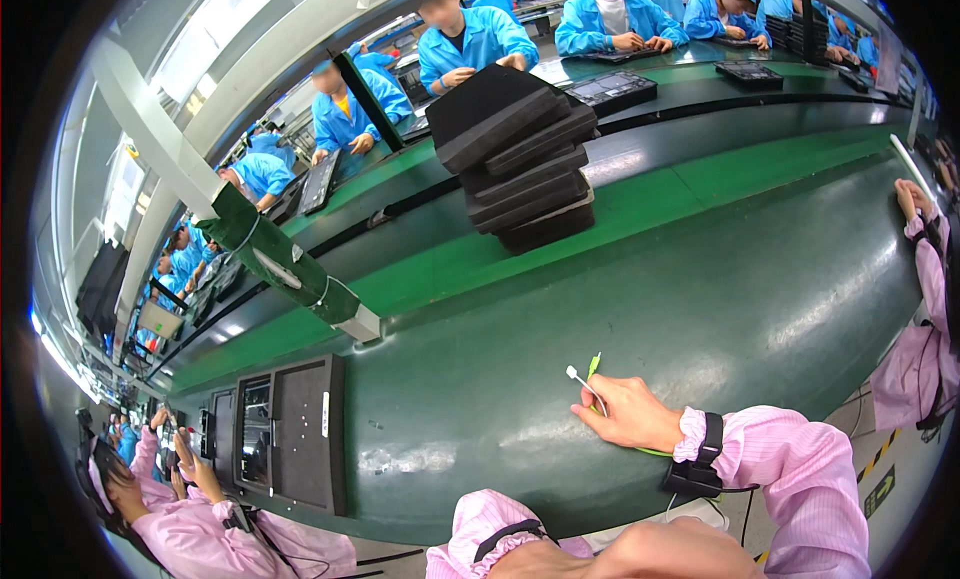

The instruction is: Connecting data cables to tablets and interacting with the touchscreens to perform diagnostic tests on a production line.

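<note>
My right hand (630, 411) is closed over the dark green table, its fingers pinching thin cables. From the pinch stick out a white cable end (573, 373) and a bright green plug (595, 363). A stretch of green cable (655, 452) shows under that wrist, beside a black box (692, 477) and a black wrist strap. At the lower edge my left hand (685, 551) reaches across from its pink cuff toward the right forearm. Its fingers are hidden, so I cannot tell what they do.
Stacked black foam pads (520, 159) stand at the table's far side. A black foam tray (305, 434) with dark panels lies at the left, near a co-worker in pink. A green-wrapped post (290, 269) rises from the table. Co-workers in blue sit beyond; another's hands (915, 199) are at right.
</note>
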Demonstrator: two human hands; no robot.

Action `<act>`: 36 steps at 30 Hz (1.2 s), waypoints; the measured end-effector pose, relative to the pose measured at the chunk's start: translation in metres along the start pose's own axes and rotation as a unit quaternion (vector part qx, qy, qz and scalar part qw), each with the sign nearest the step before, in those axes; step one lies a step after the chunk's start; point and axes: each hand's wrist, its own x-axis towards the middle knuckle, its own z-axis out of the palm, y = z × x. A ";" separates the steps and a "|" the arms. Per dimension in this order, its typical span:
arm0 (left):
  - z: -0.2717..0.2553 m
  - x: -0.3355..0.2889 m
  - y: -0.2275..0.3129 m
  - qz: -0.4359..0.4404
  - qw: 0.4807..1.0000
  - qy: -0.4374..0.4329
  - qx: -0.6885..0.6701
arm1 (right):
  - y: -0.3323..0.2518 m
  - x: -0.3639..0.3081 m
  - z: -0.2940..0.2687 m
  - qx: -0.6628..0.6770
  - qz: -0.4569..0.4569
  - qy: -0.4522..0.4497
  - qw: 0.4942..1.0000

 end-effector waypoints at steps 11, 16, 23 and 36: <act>-0.083 0.017 0.046 -0.013 0.999 0.041 -0.016 | 0.007 -0.006 0.001 0.012 0.000 -0.011 1.000; -0.093 0.040 -0.015 -0.089 0.986 -0.019 -0.141 | 0.009 -0.003 0.011 0.036 -0.044 0.000 0.998; -0.093 0.052 -0.063 -0.138 0.964 -0.061 -0.219 | 0.011 -0.001 0.009 0.055 -0.045 0.003 0.997; -0.073 0.038 -0.093 -0.135 0.958 -0.069 -0.244 | 0.016 -0.001 0.021 0.075 -0.112 0.048 0.990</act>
